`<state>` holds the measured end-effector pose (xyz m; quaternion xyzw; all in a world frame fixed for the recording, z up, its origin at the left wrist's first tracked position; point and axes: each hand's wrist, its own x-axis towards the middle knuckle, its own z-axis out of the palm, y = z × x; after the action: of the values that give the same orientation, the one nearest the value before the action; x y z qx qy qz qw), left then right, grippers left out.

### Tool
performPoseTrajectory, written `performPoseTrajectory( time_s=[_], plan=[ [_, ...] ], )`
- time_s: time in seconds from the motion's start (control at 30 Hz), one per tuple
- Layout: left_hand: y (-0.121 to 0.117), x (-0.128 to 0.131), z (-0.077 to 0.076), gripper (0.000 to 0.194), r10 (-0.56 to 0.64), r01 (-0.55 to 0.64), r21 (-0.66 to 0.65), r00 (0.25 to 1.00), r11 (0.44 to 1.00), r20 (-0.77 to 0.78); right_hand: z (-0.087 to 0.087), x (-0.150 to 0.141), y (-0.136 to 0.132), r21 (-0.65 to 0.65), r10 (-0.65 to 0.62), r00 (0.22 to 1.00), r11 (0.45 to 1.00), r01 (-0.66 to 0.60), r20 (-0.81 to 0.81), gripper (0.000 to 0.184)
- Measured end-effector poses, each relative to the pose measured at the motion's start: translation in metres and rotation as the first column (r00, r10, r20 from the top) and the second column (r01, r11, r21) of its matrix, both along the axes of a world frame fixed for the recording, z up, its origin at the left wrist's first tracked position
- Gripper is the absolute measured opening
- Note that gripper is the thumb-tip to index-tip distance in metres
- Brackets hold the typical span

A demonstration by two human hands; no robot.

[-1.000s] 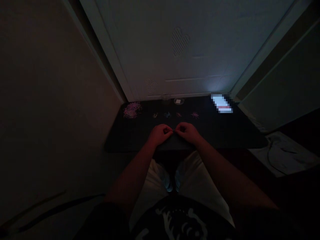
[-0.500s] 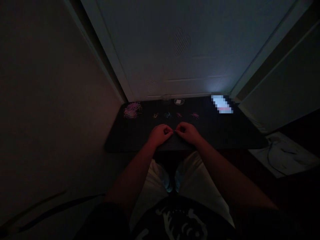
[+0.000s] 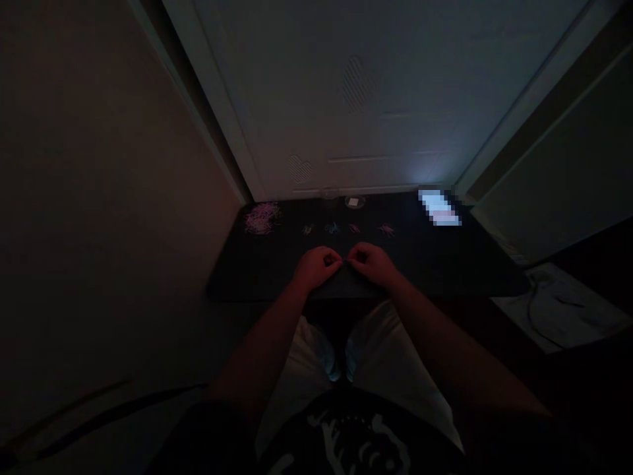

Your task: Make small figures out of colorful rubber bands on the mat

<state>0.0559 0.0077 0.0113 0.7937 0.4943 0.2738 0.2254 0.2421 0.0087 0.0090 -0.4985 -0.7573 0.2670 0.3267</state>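
Note:
Over the front part of the dark table (image 3: 435,264), my left hand (image 3: 320,266) and my right hand (image 3: 370,262) meet fingertip to fingertip. Both are closed in a pinch. A tiny bluish thing shows between the fingertips, too small and dark to name. Just beyond my hands lie small clusters of thin strands: a yellowish cluster (image 3: 308,229), a blue cluster (image 3: 332,228), a pink cluster (image 3: 354,228) and another pink cluster (image 3: 386,229). A larger pile of pink and purple strands (image 3: 262,218) sits at the table's far left.
At the back edge stand a clear cup (image 3: 330,193) and a small round dish (image 3: 355,202) with a white square in it. A lit, blurred screen (image 3: 439,207) glows at the back right. A white panel with hearts (image 3: 359,82) rises behind the table.
My hands keep almost the same place and pinch. The bluish bit between the fingertips showed brighter half a second ago; the clusters on the table have not visibly changed.

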Motion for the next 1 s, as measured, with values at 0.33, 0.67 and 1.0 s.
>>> performPoseTrajectory(
  time_s=[0.33, 0.67, 1.0],
  plan=[
    [0.0, 0.001, 0.0, 0.018, 0.027, -0.027, -0.002, 0.999, 1.0, 0.045, -0.004, 0.005, 0.004, 0.005, -0.183, 0.973, 0.983, 0.186, -0.143, 0.014],
    [0.0, 0.001, 0.002, 0.017, 0.042, -0.041, -0.027, 0.999, 0.999, 0.025, -0.001, 0.073, 0.039, 0.062, -0.648, 0.761, 0.761, 0.646, 0.027, 0.023],
    [0.0, 0.0, 0.003, 0.018, 0.025, -0.025, -0.027, 1.0, 0.999, -0.005, 0.0, 0.071, 0.039, 0.041, -0.611, 0.77, 0.787, 0.615, 0.184, 0.026]
  ],
)
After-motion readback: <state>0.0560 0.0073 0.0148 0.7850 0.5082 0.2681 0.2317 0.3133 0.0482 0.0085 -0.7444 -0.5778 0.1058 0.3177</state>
